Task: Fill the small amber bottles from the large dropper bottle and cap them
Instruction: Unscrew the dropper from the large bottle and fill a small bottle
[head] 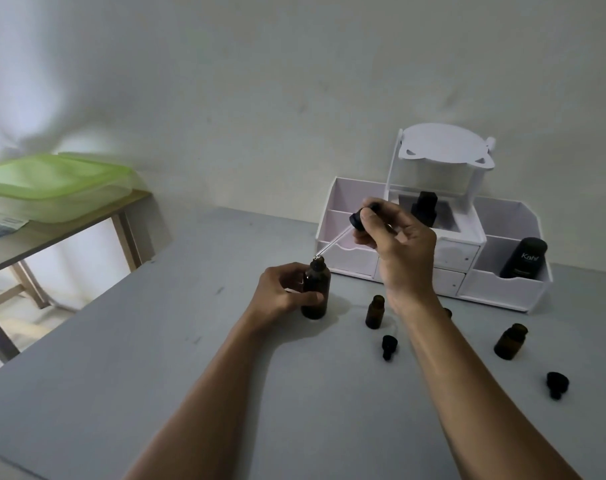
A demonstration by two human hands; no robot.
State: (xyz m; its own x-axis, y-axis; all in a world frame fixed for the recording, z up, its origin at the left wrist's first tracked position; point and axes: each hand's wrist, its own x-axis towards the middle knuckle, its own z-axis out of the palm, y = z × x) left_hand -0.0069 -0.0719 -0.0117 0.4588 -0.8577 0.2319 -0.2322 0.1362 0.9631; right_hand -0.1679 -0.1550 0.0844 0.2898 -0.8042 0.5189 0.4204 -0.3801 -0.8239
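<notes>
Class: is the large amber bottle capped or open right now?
Open: the right hand holds its dropper out, tip at the large amber bottle mouth.

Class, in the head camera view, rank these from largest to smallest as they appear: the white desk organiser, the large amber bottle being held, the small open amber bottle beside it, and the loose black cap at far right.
1. White desk organiser
2. Large amber bottle
3. Small open amber bottle
4. Loose black cap; it lies nearer the camera, so its gap to the small bottle is unsure.

Glossy amber glass large dropper bottle (316, 292), matt grey table (156, 341), translucent green plastic lid (52, 174)
</notes>
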